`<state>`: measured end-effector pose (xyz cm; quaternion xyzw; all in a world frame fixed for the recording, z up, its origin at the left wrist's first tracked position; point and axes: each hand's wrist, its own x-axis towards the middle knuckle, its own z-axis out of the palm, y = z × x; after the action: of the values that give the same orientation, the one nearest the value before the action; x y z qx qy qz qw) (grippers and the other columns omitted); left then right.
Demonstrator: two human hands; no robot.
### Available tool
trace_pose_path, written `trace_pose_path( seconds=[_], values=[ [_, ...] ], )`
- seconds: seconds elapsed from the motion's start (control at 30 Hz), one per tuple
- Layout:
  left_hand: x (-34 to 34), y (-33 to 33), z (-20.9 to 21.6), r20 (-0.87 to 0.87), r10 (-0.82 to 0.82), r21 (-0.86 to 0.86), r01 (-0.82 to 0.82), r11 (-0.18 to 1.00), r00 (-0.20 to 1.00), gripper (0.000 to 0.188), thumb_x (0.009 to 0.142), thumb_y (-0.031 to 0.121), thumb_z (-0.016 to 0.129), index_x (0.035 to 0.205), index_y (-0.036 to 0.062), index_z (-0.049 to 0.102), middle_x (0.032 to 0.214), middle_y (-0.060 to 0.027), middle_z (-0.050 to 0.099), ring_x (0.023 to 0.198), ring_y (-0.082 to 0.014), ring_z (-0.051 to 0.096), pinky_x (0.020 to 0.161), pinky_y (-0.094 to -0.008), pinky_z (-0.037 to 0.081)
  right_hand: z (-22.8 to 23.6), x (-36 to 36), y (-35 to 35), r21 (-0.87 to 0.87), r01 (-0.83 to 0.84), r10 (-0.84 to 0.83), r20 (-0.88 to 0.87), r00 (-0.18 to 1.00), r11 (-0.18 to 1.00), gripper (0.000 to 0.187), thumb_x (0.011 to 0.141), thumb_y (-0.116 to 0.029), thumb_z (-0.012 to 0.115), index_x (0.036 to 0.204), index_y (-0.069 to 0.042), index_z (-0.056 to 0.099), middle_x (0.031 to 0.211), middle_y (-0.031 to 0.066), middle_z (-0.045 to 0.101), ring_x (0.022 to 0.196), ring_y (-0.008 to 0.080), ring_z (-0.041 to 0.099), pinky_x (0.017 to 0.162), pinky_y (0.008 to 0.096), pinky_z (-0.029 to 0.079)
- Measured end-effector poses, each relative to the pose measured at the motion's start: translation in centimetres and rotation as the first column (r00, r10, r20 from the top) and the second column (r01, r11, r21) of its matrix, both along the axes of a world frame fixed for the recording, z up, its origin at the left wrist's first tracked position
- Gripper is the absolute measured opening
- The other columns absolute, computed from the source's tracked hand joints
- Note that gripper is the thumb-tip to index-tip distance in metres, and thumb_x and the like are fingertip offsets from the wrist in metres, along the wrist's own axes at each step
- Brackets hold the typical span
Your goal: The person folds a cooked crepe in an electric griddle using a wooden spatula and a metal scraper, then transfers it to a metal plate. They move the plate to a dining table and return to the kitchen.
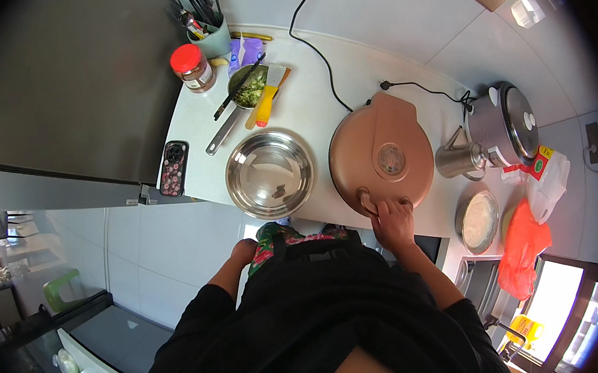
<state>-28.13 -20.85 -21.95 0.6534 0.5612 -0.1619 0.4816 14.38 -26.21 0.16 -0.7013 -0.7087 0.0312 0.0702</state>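
Observation:
A round copper-coloured electric baking pan (360, 147) stands on the counter with its lid down. My right hand (392, 224) is closed on the handle at its front edge. My left hand (244, 251) hangs low beside my body, near the counter's front edge, its fingers hidden. Left of the baking pan sits a shiny steel bowl (268, 171), with only a small dark patch on its bottom. Behind the bowl, a small long-handled pot (249, 90) holds chopped greens. Black chopsticks (239, 87) and a yellow-handled scraper (268, 101) lie across that pot.
A phone (174, 169) lies at the counter's left edge, near a red-lidded jar (192, 68) and a utensil holder (212, 41). To the right are a metal pitcher (458, 157), a rice cooker (500, 125), a basin (478, 222) and a red plastic bag (526, 250). A black cord (326, 60) runs up the wall.

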Motion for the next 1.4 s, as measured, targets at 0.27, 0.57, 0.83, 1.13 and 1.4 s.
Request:
trace_pose_path(
  seconds=[0.27, 0.57, 0.83, 1.13, 1.4],
  values=[
    [-0.7, 0.7, -1.5, -0.076, -0.383, 0.068, 0.388, 0.919, 0.921, 0.038, 0.092, 0.035, 0.052, 0.100, 0.0058, 0.075, 0.112, -0.0201, 0.070, 0.108, -0.0375, 0.065, 0.094, -0.0446, 0.052, -0.5, 0.3, -0.3, 0.003, -0.010, 0.010, 0.008, 1.000, 1.000, 0.020, 0.082, -0.021, 0.068, 0.094, -0.009, 0.057, 0.087, 0.0087, 0.061, 0.086, 0.0300, 0.062, 0.080, 0.0455, 0.046],
    [-1.2, 0.2, -3.1, -0.034, -0.348, 0.111, 0.350, 0.930, 0.937, 0.036, 0.091, 0.035, 0.054, 0.099, 0.0062, 0.075, 0.112, -0.0190, 0.070, 0.107, -0.0369, 0.065, 0.093, -0.0440, 0.053, -0.7, 0.3, -0.2, 0.012, 0.010, -0.010, -0.002, 1.000, 1.000, 0.018, 0.080, -0.018, 0.067, 0.093, -0.011, 0.058, 0.086, 0.0082, 0.061, 0.084, 0.0285, 0.062, 0.077, 0.0437, 0.046],
    [-1.6, 0.1, -3.0, -0.050, -0.325, 0.091, 0.328, 0.940, 0.944, 0.034, 0.091, 0.032, 0.054, 0.095, 0.0055, 0.074, 0.107, -0.0198, 0.071, 0.102, -0.0379, 0.067, 0.090, -0.0466, 0.053, -0.5, 0.4, -0.3, 0.031, 0.008, -0.007, -0.022, 1.000, 1.000, 0.018, 0.080, -0.017, 0.066, 0.095, -0.010, 0.060, 0.087, 0.0080, 0.063, 0.085, 0.0285, 0.063, 0.077, 0.0429, 0.046],
    [-1.5, 0.1, -3.3, -0.029, -0.430, 0.198, 0.427, 0.882, 0.902, 0.032, 0.091, 0.030, 0.053, 0.093, 0.0056, 0.074, 0.102, -0.0203, 0.072, 0.098, -0.0383, 0.068, 0.087, -0.0484, 0.054, 0.5, 0.7, -0.1, -0.050, 0.039, -0.049, -0.204, 0.978, 0.998, 0.024, 0.082, -0.016, 0.068, 0.103, -0.008, 0.060, 0.088, 0.0111, 0.066, 0.087, 0.0331, 0.064, 0.084, 0.0466, 0.045],
    [-1.5, -0.2, -4.5, -0.047, -0.439, 0.244, 0.437, 0.866, 0.897, 0.032, 0.092, 0.028, 0.052, 0.093, 0.0037, 0.073, 0.103, -0.0204, 0.071, 0.100, -0.0387, 0.067, 0.089, -0.0486, 0.054, 10.8, 4.6, 4.0, -0.061, 0.015, -0.026, -0.191, 0.981, 0.998, 0.030, 0.084, -0.018, 0.072, 0.108, -0.008, 0.060, 0.090, 0.0140, 0.066, 0.084, 0.0343, 0.065, 0.079, 0.0426, 0.050]
  ],
)
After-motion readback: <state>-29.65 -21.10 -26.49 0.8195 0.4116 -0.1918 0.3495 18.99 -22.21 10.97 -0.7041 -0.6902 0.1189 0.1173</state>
